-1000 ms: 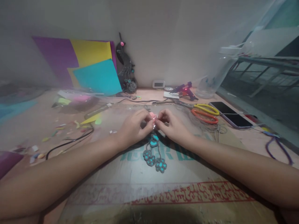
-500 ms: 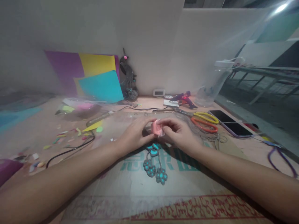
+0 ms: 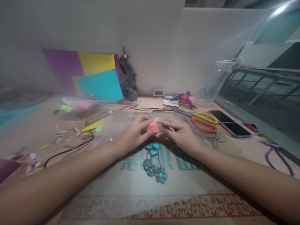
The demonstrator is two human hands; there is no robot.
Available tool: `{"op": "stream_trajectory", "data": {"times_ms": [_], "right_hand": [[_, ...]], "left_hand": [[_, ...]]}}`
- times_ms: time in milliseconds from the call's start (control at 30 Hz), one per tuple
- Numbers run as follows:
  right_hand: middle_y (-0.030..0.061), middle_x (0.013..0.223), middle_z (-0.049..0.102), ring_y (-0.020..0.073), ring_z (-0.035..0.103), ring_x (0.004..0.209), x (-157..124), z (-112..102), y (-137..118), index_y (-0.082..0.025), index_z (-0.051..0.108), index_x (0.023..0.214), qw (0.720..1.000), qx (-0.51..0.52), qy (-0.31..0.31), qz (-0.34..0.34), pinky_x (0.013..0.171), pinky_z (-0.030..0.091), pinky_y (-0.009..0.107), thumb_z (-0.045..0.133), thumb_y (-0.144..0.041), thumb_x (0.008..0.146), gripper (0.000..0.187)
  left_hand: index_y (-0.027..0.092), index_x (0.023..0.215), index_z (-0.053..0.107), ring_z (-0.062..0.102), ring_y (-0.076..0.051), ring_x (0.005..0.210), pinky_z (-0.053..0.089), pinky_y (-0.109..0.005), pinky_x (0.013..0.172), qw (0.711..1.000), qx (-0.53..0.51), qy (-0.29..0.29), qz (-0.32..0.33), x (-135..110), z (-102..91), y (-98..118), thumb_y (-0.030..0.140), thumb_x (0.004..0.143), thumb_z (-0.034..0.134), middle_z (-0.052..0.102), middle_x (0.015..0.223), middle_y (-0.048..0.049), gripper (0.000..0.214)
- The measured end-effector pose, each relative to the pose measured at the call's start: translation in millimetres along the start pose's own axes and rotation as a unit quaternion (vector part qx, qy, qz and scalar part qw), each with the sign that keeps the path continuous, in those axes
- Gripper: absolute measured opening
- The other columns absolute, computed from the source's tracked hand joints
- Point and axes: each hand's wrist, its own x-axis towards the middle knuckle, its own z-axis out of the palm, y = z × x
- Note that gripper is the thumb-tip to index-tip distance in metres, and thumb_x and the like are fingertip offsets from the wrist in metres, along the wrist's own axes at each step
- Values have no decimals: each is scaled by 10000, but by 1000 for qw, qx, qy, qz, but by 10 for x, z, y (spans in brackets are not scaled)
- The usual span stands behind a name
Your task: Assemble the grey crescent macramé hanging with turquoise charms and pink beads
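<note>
In the middle of the head view my left hand (image 3: 133,134) is closed around a lump of pink modelling clay (image 3: 152,126), thumb below and fingers above. My right hand (image 3: 184,133) pinches the clear plastic wrap (image 3: 161,124) at the lump's right side; its fingertips are pressed together. Just beneath both hands lies a grey cord ornament (image 3: 154,150) with turquoise fillings, two flower shapes (image 3: 161,175) hanging at its lower end. Part of the ornament's top is shaded by the hands.
Scissors (image 3: 205,120) with yellow and orange handles and a phone (image 3: 231,123) lie to the right. Behind stand a glue gun (image 3: 185,97), a small white clock (image 3: 158,92) and a plastic cup (image 3: 206,90). Coloured scraps (image 3: 77,131) and a black cable (image 3: 70,148) are at left.
The right hand has drawn slightly right, away from the lump, with the plastic wrap in its fingers. More of the pink clay shows, and it sits deeper in the left hand.
</note>
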Motion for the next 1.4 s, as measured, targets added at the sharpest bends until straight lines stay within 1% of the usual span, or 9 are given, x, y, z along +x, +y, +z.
{"op": "stream_trajectory", "data": {"times_ms": [267,467,667,833,1033,1133,1200,1300,1400], "right_hand": [[50,867,701,160,636,776,45,-84,116,-235,704,1201,971,-159,-54,-171,726,519,292,552,-298,954,297],[77,897,720,164,636,771,64,-90,179,-189,673,1187,936,-243,-69,-246,688,494,283,535,-333,969,295],[69,815,700,157,612,690,52,-72,0,-139,678,1065,931,-260,-60,-248,646,467,271,576,-334,948,250],[49,773,685,146,589,662,35,-38,6,-148,680,969,937,-253,-58,-232,629,450,263,591,-265,909,159],[23,777,668,125,582,677,62,-43,-49,-163,668,882,987,-105,-92,-83,629,467,245,606,-261,863,117],[2,749,646,119,584,653,73,-88,-98,-176,665,876,987,-39,-155,19,605,476,244,626,-293,857,125],[-11,735,634,117,578,631,66,-108,-104,-189,666,936,987,-29,-150,46,597,483,248,646,-288,848,133],[-7,779,650,128,585,665,40,-112,-81,-221,661,1082,995,-75,-62,-26,656,503,271,678,-274,838,250],[12,824,684,139,606,701,14,-106,-59,-221,679,1054,985,-123,-37,-118,709,506,288,674,-294,862,206]], "left_hand": [[155,1129,596,623,-224,1051,499,-352,917,998,-29,-44,-32,-14,2,29,247,939,557,669,1121,-104,215],[157,889,615,591,-188,789,472,-301,714,997,3,-58,-53,-11,-14,70,271,927,558,637,840,-49,133],[156,913,621,582,-182,788,449,-290,702,997,-5,-64,-45,-12,3,76,281,949,534,633,848,-51,156],[162,958,637,593,-179,813,449,-283,719,997,-26,-69,-14,6,17,98,251,941,556,646,849,-47,121],[171,979,662,602,-177,818,455,-285,728,997,-25,-74,-24,6,16,88,237,947,533,654,861,-47,149],[183,1032,671,616,-191,875,467,-300,765,996,-26,-79,-21,1,11,69,215,934,538,674,931,-57,169],[186,1053,672,621,-193,895,473,-305,786,997,-26,-72,-30,-3,8,64,227,941,532,677,957,-60,184],[166,1015,668,623,-195,878,477,-310,789,997,-22,-53,-46,-6,9,72,279,945,544,674,942,-68,182],[162,967,664,611,-190,818,474,-301,748,997,-16,-57,-47,-1,9,90,327,937,564,660,865,-56,196]]}}
